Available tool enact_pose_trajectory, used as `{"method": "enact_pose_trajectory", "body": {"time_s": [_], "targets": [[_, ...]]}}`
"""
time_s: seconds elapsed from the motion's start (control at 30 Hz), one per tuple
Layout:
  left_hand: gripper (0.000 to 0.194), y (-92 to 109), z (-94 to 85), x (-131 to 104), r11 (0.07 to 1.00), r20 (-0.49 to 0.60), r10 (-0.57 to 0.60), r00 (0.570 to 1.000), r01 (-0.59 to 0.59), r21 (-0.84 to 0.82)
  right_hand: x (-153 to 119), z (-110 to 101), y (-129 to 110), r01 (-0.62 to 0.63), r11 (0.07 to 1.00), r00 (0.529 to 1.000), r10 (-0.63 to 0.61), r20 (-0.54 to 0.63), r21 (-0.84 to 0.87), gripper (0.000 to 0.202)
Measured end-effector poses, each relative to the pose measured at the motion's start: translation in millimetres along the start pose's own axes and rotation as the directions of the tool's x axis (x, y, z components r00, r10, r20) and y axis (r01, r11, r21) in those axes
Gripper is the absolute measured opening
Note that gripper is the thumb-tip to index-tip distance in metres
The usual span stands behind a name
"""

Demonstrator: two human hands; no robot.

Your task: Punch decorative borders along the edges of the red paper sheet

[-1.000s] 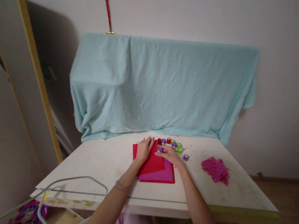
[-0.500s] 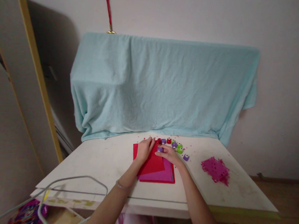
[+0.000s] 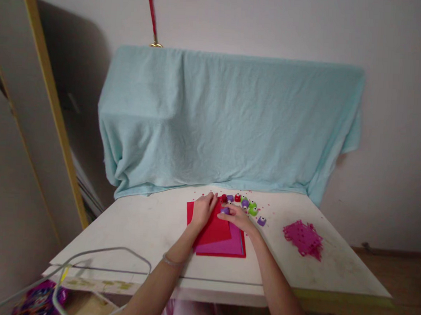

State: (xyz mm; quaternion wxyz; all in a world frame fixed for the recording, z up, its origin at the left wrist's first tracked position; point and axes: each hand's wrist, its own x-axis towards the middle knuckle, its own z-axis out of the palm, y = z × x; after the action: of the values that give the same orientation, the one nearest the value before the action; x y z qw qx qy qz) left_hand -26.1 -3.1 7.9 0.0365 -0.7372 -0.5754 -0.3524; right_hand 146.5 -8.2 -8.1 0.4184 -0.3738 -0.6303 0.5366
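Left hand (image 3: 202,211): resting on a red sheet (image 3: 215,231), toward its far edge, fingers bent. Whether they pinch the paper or only steady it, cannot tell.

Right hand (image 3: 238,217): thumb and fingers closed around a small purple craft punch (image 3: 225,210), held over the right side of the red sheet. Whether paper sits in its slot is too small to make out.

Red sheet lies askew on a magenta sheet (image 3: 222,246); below that, a blue edge and a red edge show, so a stack.

Just beyond the right hand, a loose cluster on the tabletop (image 3: 138,234): more punches, including a red punch (image 3: 237,197) and a green punch (image 3: 252,211). Another purple punch (image 3: 261,221) lies nearer the right wrist. Paper bits (image 3: 269,205) are scattered around them.

Well apart to the right: a heap of cut magenta paper (image 3: 304,239), full of holes and ragged at the edges.

Progress, as judged: the magenta heap looks finished with; the red sheet appears part-worked at most, its far part being covered by the hands. The visible part of the magenta sheet beneath shows no holes, so it appears unworked.
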Motion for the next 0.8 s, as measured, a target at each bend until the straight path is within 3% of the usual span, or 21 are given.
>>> {"method": "enact_pose_trajectory", "body": {"time_s": [0.2, 0.5, 0.8], "targets": [[0.034, -0.4, 0.4, -0.6, 1.0, -0.02, 0.011, 1.0, -0.011, -0.016, 0.9, -0.2, 0.9, 0.004, 1.0, 1.0, -0.003, 0.004, -0.03, 0.046], [0.035, 1.0, 0.1, -0.8, 0.998, -0.013, -0.003, 1.0, 0.003, -0.061, -4.9, 5.8, -15.9, 0.016, 1.0, 1.0, -0.016, 0.017, 0.008, 0.036], [0.035, 0.4, 3.1, -1.2, 0.993, -0.02, -0.023, 1.0, 0.02, -0.112, -0.3, 9.5, -4.9, 0.043, 0.992, 0.997, -0.051, -0.063, -0.123, 0.032]]}}
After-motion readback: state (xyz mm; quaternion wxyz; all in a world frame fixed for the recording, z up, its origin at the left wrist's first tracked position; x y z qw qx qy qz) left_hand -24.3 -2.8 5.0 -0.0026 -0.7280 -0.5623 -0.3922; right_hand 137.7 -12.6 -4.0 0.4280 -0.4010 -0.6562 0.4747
